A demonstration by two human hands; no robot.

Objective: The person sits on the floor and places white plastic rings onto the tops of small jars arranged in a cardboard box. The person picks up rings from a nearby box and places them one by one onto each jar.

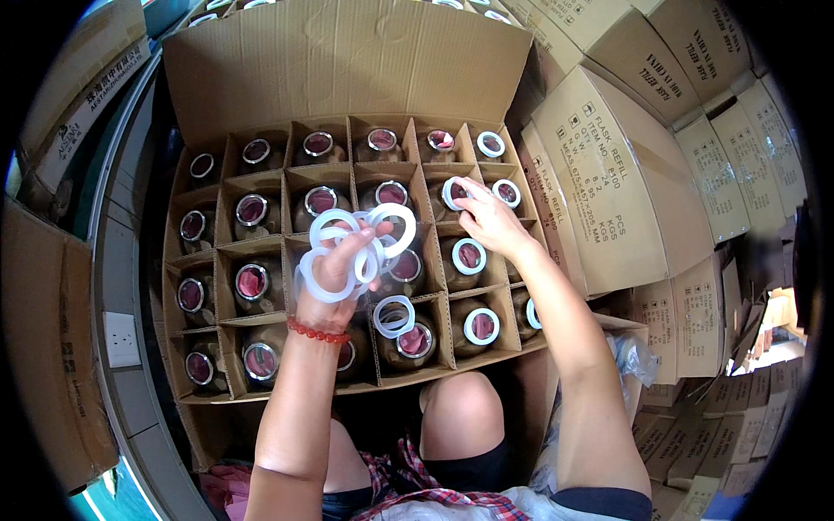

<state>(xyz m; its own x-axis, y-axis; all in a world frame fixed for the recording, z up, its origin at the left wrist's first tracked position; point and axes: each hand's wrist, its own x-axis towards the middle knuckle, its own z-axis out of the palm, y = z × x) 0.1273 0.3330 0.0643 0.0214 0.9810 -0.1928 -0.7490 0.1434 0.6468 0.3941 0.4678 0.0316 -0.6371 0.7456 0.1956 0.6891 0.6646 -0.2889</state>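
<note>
Your left hand (334, 265) is closed around a bunch of white rings (360, 247), fingers threaded through them, held above the middle of the open cardboard box (347, 61). One loose ring (393, 316) lies tilted on a flask (413, 340) in the front row. Your right hand (491, 221) reaches toward the box's right side, fingertips pinching a ring (453, 193) onto a flask mouth in the second row from the back. The flasks along the right edge already wear white rings; those toward the left edge show bare metal rims. Stacked cartons (625, 174) stand just beside the box's right wall.
</note>
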